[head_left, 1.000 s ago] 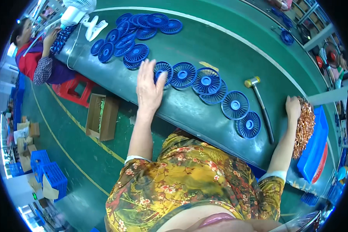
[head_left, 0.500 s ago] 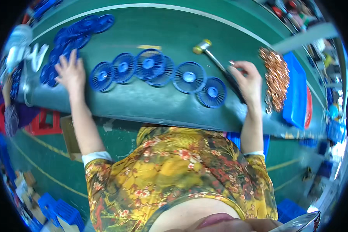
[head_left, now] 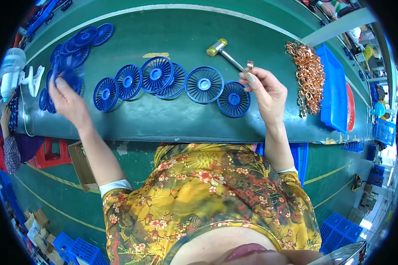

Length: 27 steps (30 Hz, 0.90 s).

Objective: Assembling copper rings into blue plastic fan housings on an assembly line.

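At the left of the green table my left hand (head_left: 70,104) pinches a blue spoked plastic disc (head_left: 68,70), raised on edge and smeared by motion. Behind and under it lie more overlapping blue discs (head_left: 85,36). My right hand (head_left: 269,93) is closed, with a small copper-coloured ring (head_left: 250,65) held upright at its fingertips. A loose, overlapping row of several blue spoked discs (head_left: 204,84) runs between my hands. Just beyond the right hand lies a mallet (head_left: 217,47) with yellow faces and a metal shaft; the hand hides its handle.
Right of my right hand spreads a heap of copper rings (head_left: 309,77), beside a blue tray (head_left: 334,95) and a red rim (head_left: 350,108). A white clip fan (head_left: 12,62) stands far left, near another person's checked sleeve (head_left: 12,153). A cardboard box (head_left: 81,165) stands below the table edge.
My left hand was spread over the left discs and has now lifted one. The right hand has moved left, bringing the copper ring up into plain view.
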{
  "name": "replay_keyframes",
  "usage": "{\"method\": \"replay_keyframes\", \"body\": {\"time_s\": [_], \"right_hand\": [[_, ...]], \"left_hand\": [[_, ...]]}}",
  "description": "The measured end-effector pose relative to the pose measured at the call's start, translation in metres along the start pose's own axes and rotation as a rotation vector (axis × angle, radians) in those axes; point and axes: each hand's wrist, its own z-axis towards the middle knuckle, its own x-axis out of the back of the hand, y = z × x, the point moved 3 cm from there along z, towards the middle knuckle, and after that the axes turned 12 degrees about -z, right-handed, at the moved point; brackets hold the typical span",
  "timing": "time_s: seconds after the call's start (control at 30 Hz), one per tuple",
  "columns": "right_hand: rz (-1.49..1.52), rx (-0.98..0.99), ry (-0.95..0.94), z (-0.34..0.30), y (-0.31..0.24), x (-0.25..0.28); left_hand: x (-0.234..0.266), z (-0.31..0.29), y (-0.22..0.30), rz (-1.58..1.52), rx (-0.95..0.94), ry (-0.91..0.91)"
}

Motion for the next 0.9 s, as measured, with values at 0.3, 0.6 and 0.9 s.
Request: {"method": "replay_keyframes", "body": {"time_s": [0.3, 0.6, 0.9], "right_hand": [[-0.543, 0.811, 0.060, -0.019, -0.052, -0.049], [-0.572, 0.785, 0.085, -0.021, -0.059, -0.041], [-0.663, 0.828, 0.086, -0.016, -0.060, -0.051]], "left_hand": [[-0.080, -0.127, 0.146, -1.065, 1.115, -0.664], [-0.086, -0.155, 0.162, -1.170, 0.907, -0.830], [-0.084, -0.157, 0.167, -1.270, 0.898, -0.637]]}}
